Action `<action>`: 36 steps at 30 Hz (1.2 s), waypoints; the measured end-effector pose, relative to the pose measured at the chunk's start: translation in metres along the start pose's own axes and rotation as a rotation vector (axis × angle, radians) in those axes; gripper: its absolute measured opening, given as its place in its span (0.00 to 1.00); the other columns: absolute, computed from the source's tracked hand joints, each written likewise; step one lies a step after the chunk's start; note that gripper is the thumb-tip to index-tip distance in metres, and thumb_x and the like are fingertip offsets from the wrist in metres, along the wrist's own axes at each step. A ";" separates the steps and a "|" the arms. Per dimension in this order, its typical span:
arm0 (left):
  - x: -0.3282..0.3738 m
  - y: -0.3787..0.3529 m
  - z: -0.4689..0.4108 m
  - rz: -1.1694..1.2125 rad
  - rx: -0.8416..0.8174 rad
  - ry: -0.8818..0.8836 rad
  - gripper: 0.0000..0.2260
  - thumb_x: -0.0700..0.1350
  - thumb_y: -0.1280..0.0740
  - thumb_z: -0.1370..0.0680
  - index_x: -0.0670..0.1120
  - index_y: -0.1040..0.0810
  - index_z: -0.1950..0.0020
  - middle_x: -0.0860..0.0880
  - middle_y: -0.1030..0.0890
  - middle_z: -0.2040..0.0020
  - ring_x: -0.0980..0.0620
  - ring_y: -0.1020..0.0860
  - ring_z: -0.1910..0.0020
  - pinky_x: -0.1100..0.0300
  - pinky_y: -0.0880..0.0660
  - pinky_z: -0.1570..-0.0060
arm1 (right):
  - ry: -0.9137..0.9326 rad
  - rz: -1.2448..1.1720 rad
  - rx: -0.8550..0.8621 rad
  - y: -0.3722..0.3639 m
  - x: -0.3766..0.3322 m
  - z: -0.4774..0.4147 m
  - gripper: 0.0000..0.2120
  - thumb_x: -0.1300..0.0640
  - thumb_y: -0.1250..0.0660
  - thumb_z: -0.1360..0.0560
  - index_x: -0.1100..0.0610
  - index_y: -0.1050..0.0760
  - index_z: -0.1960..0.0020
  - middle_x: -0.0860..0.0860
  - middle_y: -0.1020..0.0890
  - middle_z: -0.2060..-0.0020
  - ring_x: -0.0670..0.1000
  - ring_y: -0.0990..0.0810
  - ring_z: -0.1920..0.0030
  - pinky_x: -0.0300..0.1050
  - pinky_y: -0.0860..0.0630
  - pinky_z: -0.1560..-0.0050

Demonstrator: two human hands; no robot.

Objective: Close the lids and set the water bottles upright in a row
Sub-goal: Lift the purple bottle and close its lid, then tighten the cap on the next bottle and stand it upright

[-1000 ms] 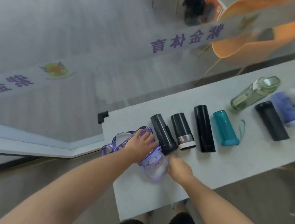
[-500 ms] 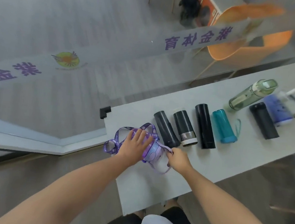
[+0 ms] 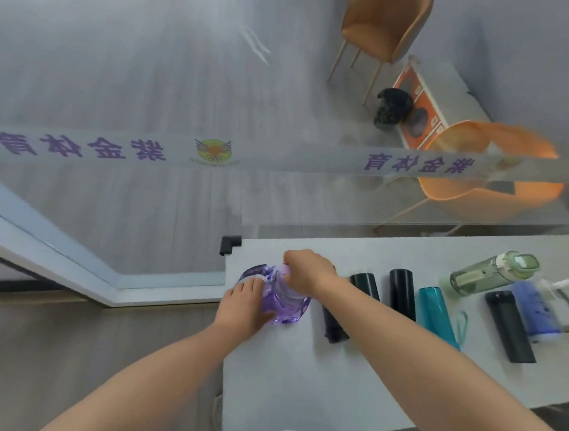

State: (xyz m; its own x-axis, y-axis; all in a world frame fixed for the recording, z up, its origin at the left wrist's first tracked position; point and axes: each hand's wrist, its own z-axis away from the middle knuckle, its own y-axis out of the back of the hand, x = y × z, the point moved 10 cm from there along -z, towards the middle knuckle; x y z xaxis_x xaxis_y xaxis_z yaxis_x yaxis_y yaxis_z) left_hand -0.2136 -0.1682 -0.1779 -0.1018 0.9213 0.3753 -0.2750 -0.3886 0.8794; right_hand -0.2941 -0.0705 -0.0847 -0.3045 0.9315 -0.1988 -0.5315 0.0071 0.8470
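Note:
A clear purple bottle (image 3: 286, 301) with a purple strap (image 3: 252, 270) stands near the table's far left corner. My left hand (image 3: 246, 306) grips its side low down. My right hand (image 3: 309, 269) is closed over its lid from above. To the right, bottles lie on their sides in a row: a black one (image 3: 334, 322) partly under my right forearm, a dark one (image 3: 364, 284), a black one (image 3: 402, 291), a teal one (image 3: 438, 314), a black one (image 3: 509, 326), a blue one (image 3: 536, 311) and a green clear one (image 3: 493, 273).
The white table (image 3: 295, 388) ends at a black corner guard (image 3: 229, 244) on the far left. A glass partition with purple lettering (image 3: 418, 163) runs behind it. Beyond are a brown chair (image 3: 382, 21), an orange chair (image 3: 485, 184) and a white-orange box (image 3: 430, 104).
The purple bottle has gone from lying on the table to standing. My right hand moved from its base to its lid; my left hand shifted down its side. The camera view swung left.

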 end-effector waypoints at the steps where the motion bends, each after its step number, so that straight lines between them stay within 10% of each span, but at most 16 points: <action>1: -0.005 0.005 0.004 0.002 0.028 0.013 0.29 0.63 0.33 0.27 0.50 0.34 0.33 0.51 0.28 0.36 0.47 0.30 0.36 0.53 0.32 0.41 | 0.045 0.061 -0.004 -0.001 -0.011 -0.004 0.11 0.55 0.37 0.23 0.56 0.25 0.42 0.56 0.20 0.43 0.61 0.21 0.45 0.47 0.30 0.53; 15: 0.047 0.004 0.052 -0.279 0.190 -0.130 0.12 0.56 0.36 0.27 0.47 0.27 0.53 0.48 0.23 0.54 0.44 0.25 0.55 0.52 0.27 0.57 | 0.390 0.136 0.081 -0.004 0.035 0.013 0.10 0.52 0.31 0.24 0.51 0.25 0.43 0.53 0.20 0.47 0.58 0.21 0.47 0.51 0.26 0.52; 23: 0.114 -0.062 0.055 -0.169 0.128 0.003 0.13 0.55 0.30 0.27 0.48 0.24 0.48 0.50 0.21 0.52 0.46 0.23 0.52 0.53 0.24 0.55 | 0.198 0.161 0.001 -0.090 0.174 0.048 0.22 0.48 0.34 0.21 0.52 0.32 0.30 0.51 0.24 0.35 0.56 0.29 0.35 0.52 0.34 0.35; 30: 0.149 -0.133 0.024 0.087 -0.014 0.135 0.24 0.55 0.36 0.21 0.50 0.35 0.28 0.51 0.28 0.33 0.47 0.32 0.36 0.54 0.31 0.41 | 0.251 0.224 0.034 -0.145 0.192 0.056 0.20 0.58 0.36 0.24 0.52 0.32 0.32 0.51 0.18 0.44 0.56 0.29 0.46 0.52 0.33 0.44; 36: 0.137 -0.154 0.011 0.363 0.048 0.286 0.18 0.51 0.33 0.23 0.50 0.33 0.36 0.47 0.23 0.44 0.46 0.30 0.42 0.51 0.26 0.49 | 0.185 0.212 0.086 -0.159 0.191 0.047 0.22 0.59 0.32 0.25 0.53 0.35 0.34 0.52 0.16 0.51 0.57 0.28 0.48 0.52 0.34 0.49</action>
State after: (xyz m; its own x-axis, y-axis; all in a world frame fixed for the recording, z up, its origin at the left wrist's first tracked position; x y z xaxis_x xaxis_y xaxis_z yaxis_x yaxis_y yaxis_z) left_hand -0.1748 0.0178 -0.2587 -0.4448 0.6897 0.5714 -0.1286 -0.6806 0.7213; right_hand -0.2306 0.1229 -0.2339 -0.5448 0.8334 -0.0926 -0.3742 -0.1428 0.9163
